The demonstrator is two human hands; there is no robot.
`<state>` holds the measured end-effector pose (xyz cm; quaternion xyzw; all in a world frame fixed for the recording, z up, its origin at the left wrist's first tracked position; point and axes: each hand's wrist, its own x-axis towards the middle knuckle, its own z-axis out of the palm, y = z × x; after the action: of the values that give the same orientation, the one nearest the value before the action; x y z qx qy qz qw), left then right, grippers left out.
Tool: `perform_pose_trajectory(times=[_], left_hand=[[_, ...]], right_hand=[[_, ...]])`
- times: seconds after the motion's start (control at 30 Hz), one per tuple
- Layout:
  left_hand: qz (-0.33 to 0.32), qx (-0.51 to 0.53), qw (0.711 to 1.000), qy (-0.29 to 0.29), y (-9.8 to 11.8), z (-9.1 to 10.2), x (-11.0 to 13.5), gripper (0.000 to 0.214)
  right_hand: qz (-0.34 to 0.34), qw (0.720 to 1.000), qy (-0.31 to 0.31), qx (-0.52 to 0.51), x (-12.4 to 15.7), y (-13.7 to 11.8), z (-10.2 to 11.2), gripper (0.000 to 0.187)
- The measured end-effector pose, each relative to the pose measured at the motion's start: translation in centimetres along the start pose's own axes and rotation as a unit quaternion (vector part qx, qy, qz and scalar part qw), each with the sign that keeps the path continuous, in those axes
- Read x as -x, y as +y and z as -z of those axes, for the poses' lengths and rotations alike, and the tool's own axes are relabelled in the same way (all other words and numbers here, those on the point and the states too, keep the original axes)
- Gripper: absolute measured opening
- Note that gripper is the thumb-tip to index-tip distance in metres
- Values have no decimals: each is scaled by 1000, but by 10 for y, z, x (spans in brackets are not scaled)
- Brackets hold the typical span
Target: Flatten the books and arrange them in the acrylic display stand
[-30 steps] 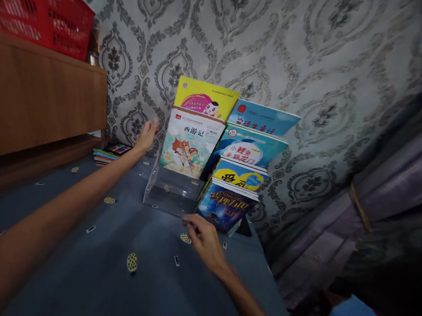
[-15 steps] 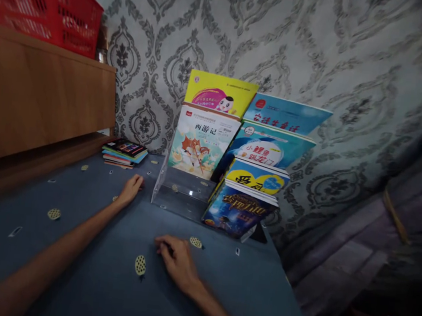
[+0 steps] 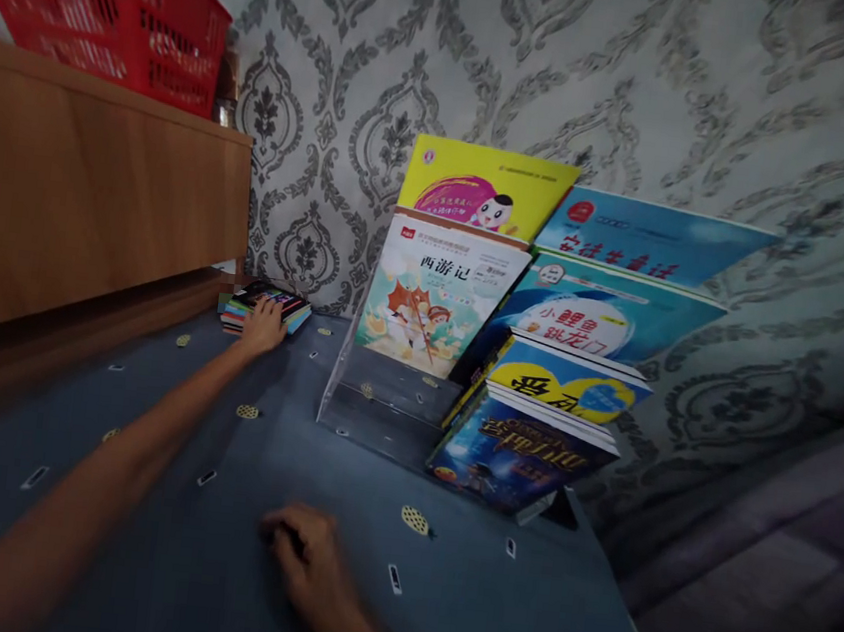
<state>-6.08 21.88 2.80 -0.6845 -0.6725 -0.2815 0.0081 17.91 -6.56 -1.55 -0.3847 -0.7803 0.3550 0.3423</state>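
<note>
My left hand point(image 3: 265, 326) reaches to a small stack of books point(image 3: 251, 290) lying flat by the wall, its outstretched fingers resting on the top and front edge of the pile. Nearer to me, my right hand point(image 3: 313, 558) hovers low by the tabletop with its fingers curled in, and nothing shows in it. A clear acrylic book stand point(image 3: 373, 419) stands between the pile and the table's right side. In its left column, a white storybook point(image 3: 439, 298) leans in front of a yellow book point(image 3: 484, 192). A dark blue book point(image 3: 520, 452) is at the front of the right column.
Behind the dark blue book rise a yellow-and-blue book point(image 3: 573, 380), a teal book point(image 3: 611, 311) and a blue book point(image 3: 649, 234). A wooden cabinet point(image 3: 103, 192) holding a red basket point(image 3: 143, 20) overhangs the left. The blue cloth point(image 3: 163, 550) has pineapple prints.
My left hand has moved forward from the cloth onto the book stack, its fingers stretching out. The right hand has drawn back toward me and left. The view has shifted, bringing the stand closer.
</note>
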Motion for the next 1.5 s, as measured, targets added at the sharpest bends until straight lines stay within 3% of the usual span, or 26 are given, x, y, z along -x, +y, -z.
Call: perform_pose_trajectory(times=[0.13, 0.27, 0.6, 0.9, 1.03, 1.23, 1.5], left_hand=[[-10, -56, 996, -61, -7, -1, -18, 64], [-31, -96, 990, -96, -14, -1, -15, 62], [-95, -176, 976, -85, -31, 31, 11, 42], [-63, -210, 974, -56, -20, 15, 14, 40], [-66, -206, 974, -64, -23, 19, 16, 43], [-95, -177, 976, -77, -44, 43, 42, 54], [-129, -125, 979, -91, -78, 60, 100, 62]], right_hand=[[5, 1000, -6, 4, -1, 2, 1, 29], [2, 1000, -5, -5, -1, 3, 1, 29], [-8, 1000, -19, -14, -3, -1, 2, 28], [-1, 1000, -15, 5, -3, 3, 0, 29], [0, 1000, -15, -6, -3, -1, 3, 28], [2, 1000, -14, -12, -4, -5, 5, 30], [-5, 1000, -17, 1, -4, -4, 4, 30]])
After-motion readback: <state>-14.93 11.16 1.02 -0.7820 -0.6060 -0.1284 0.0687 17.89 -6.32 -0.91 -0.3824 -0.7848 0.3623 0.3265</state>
